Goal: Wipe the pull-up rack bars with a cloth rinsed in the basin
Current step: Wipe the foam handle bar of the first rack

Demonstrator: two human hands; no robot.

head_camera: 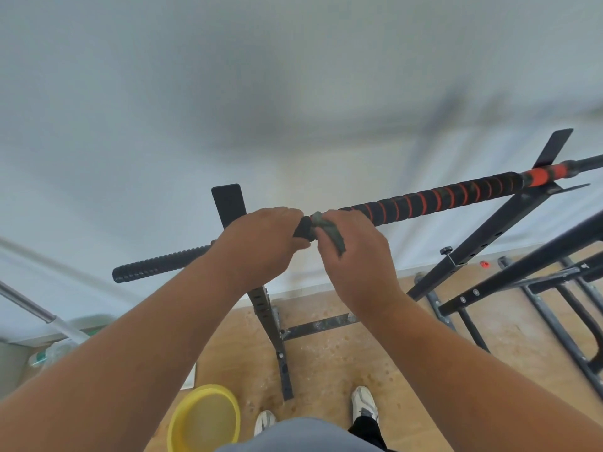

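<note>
Left hand grips the bar, right hand pinches the cloth against it; loose pinch could drop cloth near the basin.

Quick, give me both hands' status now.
Left hand: closed, gripping the pull-up bar.
Right hand: closed, pressing the green cloth onto the bar.
</note>
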